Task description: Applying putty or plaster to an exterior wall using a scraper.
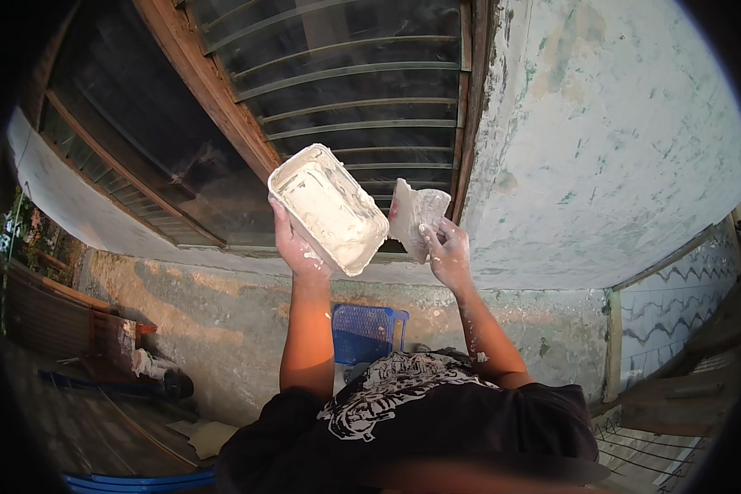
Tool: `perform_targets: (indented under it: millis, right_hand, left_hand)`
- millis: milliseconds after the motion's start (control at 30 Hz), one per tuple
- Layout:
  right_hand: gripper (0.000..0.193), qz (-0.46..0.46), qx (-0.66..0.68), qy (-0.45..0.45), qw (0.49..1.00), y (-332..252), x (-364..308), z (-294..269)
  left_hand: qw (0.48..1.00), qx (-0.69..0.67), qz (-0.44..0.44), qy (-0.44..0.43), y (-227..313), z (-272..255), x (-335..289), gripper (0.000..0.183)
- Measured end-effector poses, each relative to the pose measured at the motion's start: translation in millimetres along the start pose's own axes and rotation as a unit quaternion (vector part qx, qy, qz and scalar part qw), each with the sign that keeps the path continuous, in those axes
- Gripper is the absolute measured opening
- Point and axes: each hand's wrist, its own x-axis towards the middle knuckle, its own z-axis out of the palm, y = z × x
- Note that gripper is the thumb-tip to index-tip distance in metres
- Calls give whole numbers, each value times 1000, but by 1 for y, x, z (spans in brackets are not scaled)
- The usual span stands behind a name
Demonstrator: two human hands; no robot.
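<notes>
Gripping a white, putty-smeared rectangular plastic tub, my left hand is clasping its near left side, fingers hidden underneath. Just right of the tub, my right hand is pinching a flat, putty-coated scraper; I cannot tell whether scraper and tub are touching. Since pale smears are coating both hands, I am risking a slip. If I am tilting the tub too far, its cream-coloured putty could be spilling; a careless swing could be smearing the slatted glass window beyond it.
</notes>
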Motion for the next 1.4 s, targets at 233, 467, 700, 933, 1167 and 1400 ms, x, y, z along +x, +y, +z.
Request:
perform_targets:
  millis: [233, 467, 700, 933, 1167, 1400]
  right_hand:
    - [36, 257, 660, 0, 706, -7, 9, -34]
    - [41, 185, 584, 43, 789, -28, 2, -8]
    - [38, 182, 496, 109, 842, -2, 1, 14]
    - [33, -27, 52, 187, 981, 11, -4, 21]
    - [23, -113, -311, 227, 916, 1, -3, 7]
    - [27, -67, -351, 268, 895, -16, -40, -20]
  left_hand:
    - [997, 66, 32, -22, 1, -10, 1, 64]
    - [984, 141, 12, -108, -10, -5, -4, 68]
    - [958, 213, 34, -191, -30, -10, -3, 70]
    - [966, 180, -8, -185, -61, -9, -15, 66]
    - [971, 140, -107, -160, -85, -38, -22, 55]
    - [947, 72, -277, -145, -95, -21, -29, 66]
